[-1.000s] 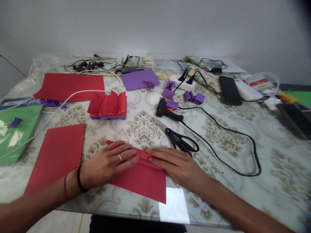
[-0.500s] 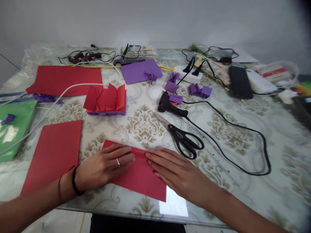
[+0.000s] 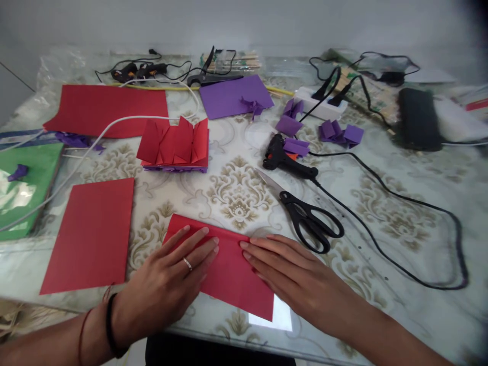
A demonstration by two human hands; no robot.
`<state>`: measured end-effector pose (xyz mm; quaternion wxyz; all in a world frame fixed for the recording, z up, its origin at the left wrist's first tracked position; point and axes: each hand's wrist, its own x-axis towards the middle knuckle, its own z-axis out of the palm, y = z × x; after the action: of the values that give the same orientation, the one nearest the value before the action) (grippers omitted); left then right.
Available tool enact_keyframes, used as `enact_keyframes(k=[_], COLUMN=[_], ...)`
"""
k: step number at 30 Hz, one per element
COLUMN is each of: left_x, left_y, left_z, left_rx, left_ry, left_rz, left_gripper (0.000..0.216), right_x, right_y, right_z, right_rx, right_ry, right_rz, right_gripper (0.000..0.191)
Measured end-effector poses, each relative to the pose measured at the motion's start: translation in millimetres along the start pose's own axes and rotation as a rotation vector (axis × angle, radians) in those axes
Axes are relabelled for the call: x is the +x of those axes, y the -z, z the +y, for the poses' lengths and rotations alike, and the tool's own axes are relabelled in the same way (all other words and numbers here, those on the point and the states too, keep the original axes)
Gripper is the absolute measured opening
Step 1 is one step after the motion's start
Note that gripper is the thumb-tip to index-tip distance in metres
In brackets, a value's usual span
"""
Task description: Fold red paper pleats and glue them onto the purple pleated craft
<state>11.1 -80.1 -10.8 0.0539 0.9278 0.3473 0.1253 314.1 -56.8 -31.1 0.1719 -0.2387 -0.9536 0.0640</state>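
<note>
A red sheet of paper [image 3: 238, 277] lies at the table's front edge, its far edge turned over in a narrow fold. My left hand [image 3: 168, 274], wearing a ring, rests on the left part of the sheet with its fingers stretched out and a little apart. Across the right end of the fold lies my right hand [image 3: 293, 269], fingers extended and flat. Neither hand grips anything. Just beyond my right hand are black-handled scissors [image 3: 310, 218], blades pointing away to the left. A second red sheet [image 3: 93, 236] lies flat left of my left hand.
Behind the scissors sits a black glue gun [image 3: 290, 160], its cord looping right. Folded red paper pieces [image 3: 175, 145] are stacked mid-left. Purple pieces [image 3: 341, 133], a purple sheet [image 3: 229, 96], a power strip [image 3: 322, 104] and a phone [image 3: 419, 119] lie farther back. Green packs [image 3: 26, 188] lie left.
My left hand's fingers have spread and shifted slightly along the fold. My right hand stays on the fold's right end. The whole view has shifted a little.
</note>
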Motion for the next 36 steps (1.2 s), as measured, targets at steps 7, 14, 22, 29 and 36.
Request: enact_keyframes(k=[7, 14, 22, 29, 36], left_x=[0, -1, 1, 7, 6], left_y=[-1, -2, 0, 0, -2], left_z=[12, 9, 10, 11, 10], left_rx=[-0.017, -0.036, 0.037, 0.063, 0.058], left_ry=[0.082, 0.092, 0.061, 0.051, 0.053], left_rz=[-0.048, -0.063, -0.039, -0.003, 0.021], left_gripper=[0.041, 0.043, 0.048, 0.044, 0.041], right_x=[-2, -1, -11, -19, -21], right_y=[-3, -3, 1, 8, 8], right_z=[5, 4, 5, 3, 1], right_rx=[-0.002, -0.009, 0.019, -0.027, -0.007], right_ry=[0.016, 0.029, 0.023, 0.013, -0.01], right_rz=[0.015, 0.016, 0.018, 0.027, 0.073], right_gripper=[0.042, 0.042, 0.039, 0.035, 0.039])
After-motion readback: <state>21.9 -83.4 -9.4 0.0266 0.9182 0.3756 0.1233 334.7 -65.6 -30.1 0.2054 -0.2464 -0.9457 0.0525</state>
